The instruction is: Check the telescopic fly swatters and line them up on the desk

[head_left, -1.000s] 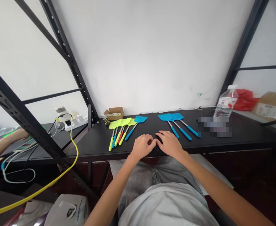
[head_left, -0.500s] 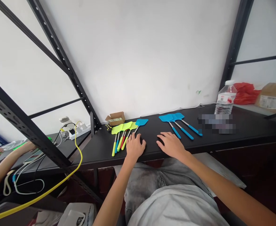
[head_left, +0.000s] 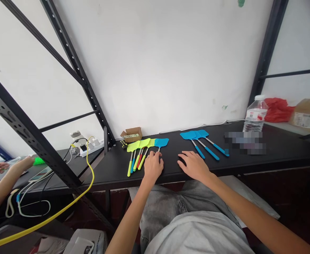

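Observation:
My left hand (head_left: 154, 165) is closed over the handle of a blue fly swatter (head_left: 161, 142), whose grip it hides. That swatter lies at the right end of a fanned row of several fly swatters with yellow-green heads (head_left: 144, 143). Their handles are yellow-green, blue and red, and point toward me. Palm down on the black table (head_left: 168, 158), my right hand (head_left: 194, 165) holds nothing, its fingers apart and slightly bent. Beyond it, three blue fly swatters (head_left: 202, 133) lie overlapped at the heads, their blue handles slanting toward the right front.
Behind the row sits a small open cardboard box (head_left: 131, 134), with a black-and-yellow item (head_left: 123, 144) beside it. A water bottle (head_left: 255, 114) and red plastic bag (head_left: 278, 109) are at the right. A yellow cable (head_left: 91, 180) hangs left, near another person's arm (head_left: 6, 183).
The blue swatter under my left hand has turned so its head lies straighter, against the yellow-green ones. My right hand stays in place. The view has shifted slightly.

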Demonstrator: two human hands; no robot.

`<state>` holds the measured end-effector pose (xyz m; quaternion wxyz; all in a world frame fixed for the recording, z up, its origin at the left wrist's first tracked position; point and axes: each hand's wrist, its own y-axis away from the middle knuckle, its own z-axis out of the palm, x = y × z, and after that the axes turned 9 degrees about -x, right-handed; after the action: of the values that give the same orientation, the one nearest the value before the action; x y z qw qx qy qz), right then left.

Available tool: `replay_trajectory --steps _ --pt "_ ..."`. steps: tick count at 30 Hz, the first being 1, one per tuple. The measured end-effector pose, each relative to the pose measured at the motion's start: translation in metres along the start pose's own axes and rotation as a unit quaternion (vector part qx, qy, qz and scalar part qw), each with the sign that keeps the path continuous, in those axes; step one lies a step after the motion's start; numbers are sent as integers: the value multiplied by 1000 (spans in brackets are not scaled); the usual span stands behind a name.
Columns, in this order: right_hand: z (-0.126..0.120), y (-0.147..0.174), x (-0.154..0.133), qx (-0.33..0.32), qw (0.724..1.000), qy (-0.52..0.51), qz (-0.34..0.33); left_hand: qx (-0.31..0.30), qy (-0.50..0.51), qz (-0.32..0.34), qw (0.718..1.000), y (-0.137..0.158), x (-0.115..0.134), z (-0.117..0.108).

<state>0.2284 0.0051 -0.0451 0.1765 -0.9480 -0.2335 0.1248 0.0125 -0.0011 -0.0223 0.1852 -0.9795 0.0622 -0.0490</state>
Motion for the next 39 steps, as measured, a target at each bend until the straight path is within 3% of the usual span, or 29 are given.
replay_trajectory --steps 9,18,22,24,25,26,28,30,32,35,39 --pt "2 0 1 4 1000 -8 -4 -53 -1 -59 997 -2 0 2" --pt "1 0 0 14 999 -45 -4 -22 -8 -24 999 0 4 0" --pt "-4 -4 3 9 991 -132 8 -18 6 9 1000 1 8 -5" --pt "-8 -9 6 -4 967 -252 27 -13 8 26 1000 2 9 -8" --pt "-10 -12 7 -9 941 -335 42 -10 9 35 999 3 10 -10" --pt "-13 -15 8 -13 903 -425 59 -6 10 44 999 3 10 -11" --pt "-16 -20 10 -12 801 -592 87 3 16 64 998 5 12 -12" --pt "-18 -23 12 -8 711 -697 94 9 26 87 996 6 14 -13" --pt "-18 -24 15 -6 662 -744 90 10 31 109 994 7 15 -13" --pt "-17 -22 15 -12 650 -757 71 8 32 136 990 8 14 -13" --pt "-16 -18 9 -10 682 -728 65 -3 24 172 985 7 13 -11"
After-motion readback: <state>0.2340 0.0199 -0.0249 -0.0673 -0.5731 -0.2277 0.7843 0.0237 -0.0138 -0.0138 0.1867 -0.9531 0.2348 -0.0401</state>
